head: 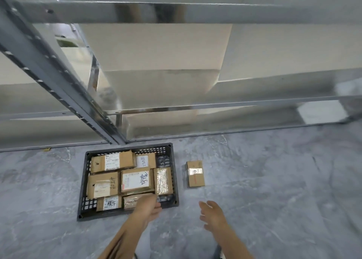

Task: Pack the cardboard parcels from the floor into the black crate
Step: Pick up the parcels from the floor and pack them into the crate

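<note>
While the left hand [148, 205] rests over the near right corner of the black crate [82, 206], its grip curled down against a taped parcel [131, 201] there, whether it pinches that parcel cannot be told. The right hand [212, 212] hovers over the grey floor [274, 190], grip spread and empty. One cardboard parcel [195, 173] lies on the floor ahead of that grip, just right of the crate; several more parcels [135, 179] fill the crate beyond the left grip.
</note>
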